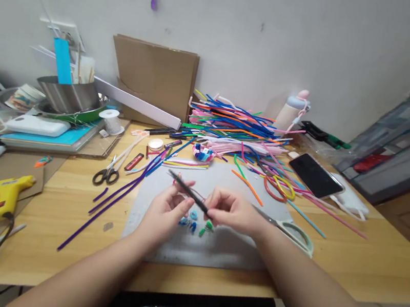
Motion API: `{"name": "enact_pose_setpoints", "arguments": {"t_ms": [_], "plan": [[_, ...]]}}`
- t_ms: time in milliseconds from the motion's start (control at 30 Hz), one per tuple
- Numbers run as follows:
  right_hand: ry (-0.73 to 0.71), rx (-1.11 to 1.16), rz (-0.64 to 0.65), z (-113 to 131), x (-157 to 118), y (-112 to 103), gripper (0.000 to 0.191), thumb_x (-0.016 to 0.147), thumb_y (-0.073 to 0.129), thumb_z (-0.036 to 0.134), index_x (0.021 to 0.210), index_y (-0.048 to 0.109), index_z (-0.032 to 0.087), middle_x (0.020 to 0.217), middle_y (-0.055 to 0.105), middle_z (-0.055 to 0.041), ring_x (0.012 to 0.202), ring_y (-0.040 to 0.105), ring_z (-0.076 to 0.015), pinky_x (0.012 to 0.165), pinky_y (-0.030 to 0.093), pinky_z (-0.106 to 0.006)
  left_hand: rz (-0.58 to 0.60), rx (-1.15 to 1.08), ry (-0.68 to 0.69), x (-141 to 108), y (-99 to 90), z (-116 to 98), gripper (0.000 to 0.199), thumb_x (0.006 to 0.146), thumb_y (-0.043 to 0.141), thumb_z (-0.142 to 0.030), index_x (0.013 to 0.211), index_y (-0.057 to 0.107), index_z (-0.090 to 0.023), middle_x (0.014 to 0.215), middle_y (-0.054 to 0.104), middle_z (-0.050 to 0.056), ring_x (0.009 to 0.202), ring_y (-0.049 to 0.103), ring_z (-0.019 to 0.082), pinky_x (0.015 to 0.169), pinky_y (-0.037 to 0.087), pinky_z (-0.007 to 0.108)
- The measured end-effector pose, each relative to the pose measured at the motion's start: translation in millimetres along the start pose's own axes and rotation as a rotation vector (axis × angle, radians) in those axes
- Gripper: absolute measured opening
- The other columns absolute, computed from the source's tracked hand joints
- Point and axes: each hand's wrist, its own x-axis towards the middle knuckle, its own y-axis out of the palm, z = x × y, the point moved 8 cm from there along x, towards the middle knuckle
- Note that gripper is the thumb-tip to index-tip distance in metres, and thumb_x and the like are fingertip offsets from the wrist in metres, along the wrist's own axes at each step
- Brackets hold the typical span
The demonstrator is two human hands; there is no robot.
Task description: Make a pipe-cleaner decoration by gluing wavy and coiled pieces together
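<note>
A thin black rod [194,194] slants between my hands above the grey mat [212,256]. My left hand [168,209] has its fingers curled round the rod's upper left part. With thumb and fingertips, my right hand [230,210] pinches the lower right end. A thin pinkish strand shows between the hands; which hand holds it is unclear. Small blue coiled pieces [188,223] and a green piece [207,228] lie on the mat just below the hands.
A pile of coloured pipe cleaners [233,121] lies at the back. Black-handled scissors [106,175] and a yellow glue gun [2,194] are on the left. To the right are large pale-handled scissors [298,237] and a phone [316,175]. Purple pipe cleaners [103,207] lie left of the mat.
</note>
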Motion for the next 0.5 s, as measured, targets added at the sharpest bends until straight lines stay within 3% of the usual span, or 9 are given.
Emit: {"name": "enact_pose_setpoints", "arguments": {"t_ms": [67,133,233,300,367,433,500], "plan": [[0.016,0.072,0.049,-3.3,-2.9,18.0,0.027,0.076,0.07,0.034,0.074,0.049,0.018,0.067,0.06,0.0019,0.052,0.054,-0.0071,0.05,0.043,-0.021,0.067,-0.156,-0.107,-0.2,5.0,-2.0,0.038,0.081,0.057,-0.048,0.094,0.064,-0.013,0.068,0.061,0.003,0.049,0.049,0.009,0.045,0.037,0.022],[-0.004,0.111,0.025,-2.6,-3.9,24.3,0.024,0.079,0.067,0.034,0.088,0.051,0.019,0.077,0.062,0.0003,0.057,0.056,-0.0079,0.053,0.045,-0.022,0.063,-0.175,-0.152,8.0,-8.7,-10.3,0.041,0.081,0.054,-0.054,0.079,0.061,-0.014,0.063,0.061,0.003,0.044,0.047,0.009,0.041,0.033,0.021],[-0.084,0.079,-0.134,4.1,-2.4,10.3,0.026,0.081,0.064,0.032,0.101,0.052,0.021,0.089,0.063,-0.0025,0.065,0.057,-0.0095,0.059,0.048,-0.026,-0.174,0.133,-0.089,39.9,-76.3,-32.2,0.038,0.086,0.047,-0.052,0.075,0.057,-0.017,0.057,0.058,-0.002,0.039,0.043,0.008,0.039,0.029,0.02],[-0.105,0.028,-0.27,5.9,-1.4,-7.3,0.021,0.082,0.062,0.033,0.096,0.054,0.02,0.084,0.062,-0.0023,0.063,0.056,-0.0103,0.059,0.047,-0.026,-0.374,0.583,0.025,66.5,-129.7,-53.9,0.034,0.089,0.044,-0.043,0.075,0.06,-0.017,0.05,0.052,-0.007,0.044,0.046,0.007,0.045,0.031,0.018],[-0.099,-0.01,-0.373,4.4,-0.7,-22.6,0.018,0.081,0.061,0.033,0.09,0.054,0.019,0.077,0.062,-0.0013,0.06,0.055,-0.011,0.057,0.046,-0.027,-0.443,0.692,0.032,95.4,-170.0,-56.0,0.027,0.087,0.051,-0.032,0.07,0.06,-0.013,0.049,0.047,-0.008,0.051,0.05,0.006,0.052,0.03,0.018],[-0.09,-0.038,-0.424,1.9,-0.3,-31.9,0.016,0.081,0.059,0.033,0.088,0.054,0.019,0.075,0.061,-0.0007,0.058,0.054,-0.0112,0.056,0.045,-0.027,-0.447,0.729,0.031,122.0,-194.7,-49.8,0.033,0.087,0.049,-0.025,0.058,0.053,-0.011,0.048,0.044,-0.009,0.057,0.054,0.006,0.06,0.033,0.02],[-0.081,-0.077,-0.427,-0.4,0.0,-34.7,0.015,0.081,0.057,0.031,0.088,0.053,0.019,0.075,0.061,-0.0006,0.058,0.054,-0.0112,0.056,0.045,-0.027,-0.394,0.724,0.066,143.1,-201.9,-42.5,0.037,0.087,0.053,-0.024,0.052,0.046,-0.013,0.054,0.05,-0.006,0.063,0.057,0.008,0.067,0.038,0.024]]}}
